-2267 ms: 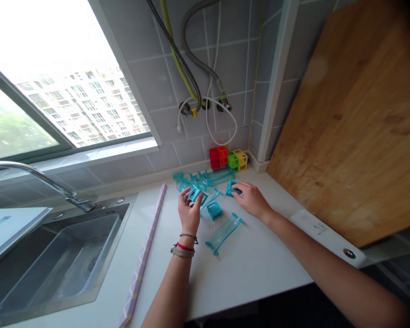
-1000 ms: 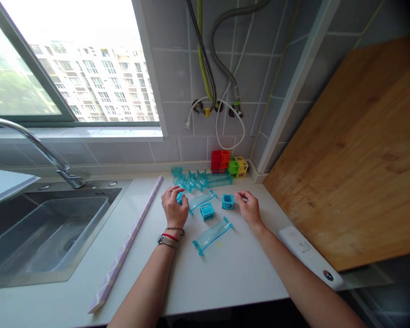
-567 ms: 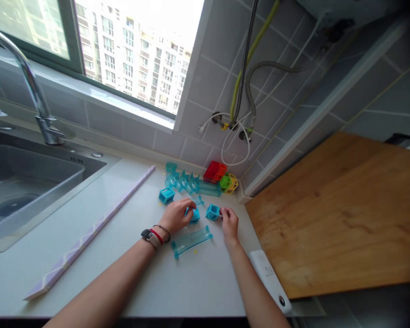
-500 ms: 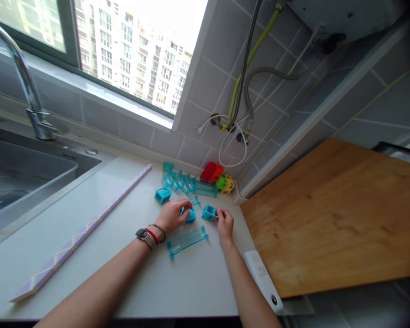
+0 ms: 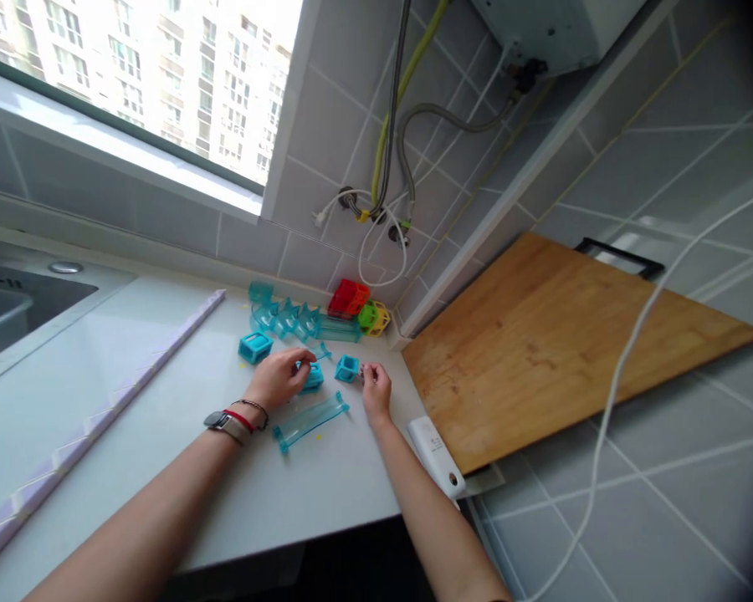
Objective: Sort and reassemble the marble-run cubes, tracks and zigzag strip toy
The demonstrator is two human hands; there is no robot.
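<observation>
My left hand (image 5: 279, 376) is curled over a blue open-framed toy block (image 5: 313, 380), its fingers closed on the top edge. My right hand (image 5: 377, 389) pinches the right side of a smaller-looking blue cube block (image 5: 347, 368); the exact contact is partly hidden by the fingertips. In front of both hands lies a translucent blue track piece (image 5: 311, 422). Another blue block (image 5: 254, 346) sits left of my left hand. A small clear blue piece (image 5: 324, 351) lies just behind the held blocks.
Along the wall stand a translucent blue wavy track (image 5: 287, 318), red blocks (image 5: 349, 298) and green and yellow blocks (image 5: 375, 318). A long lilac strip (image 5: 110, 418) crosses the counter at left, near the sink (image 5: 43, 309). A wooden board (image 5: 565, 343) and a white device (image 5: 436, 456) are at right.
The view has swung to the right, so everything sits further left and more of the board shows. Both hands keep their places on the blocks.
</observation>
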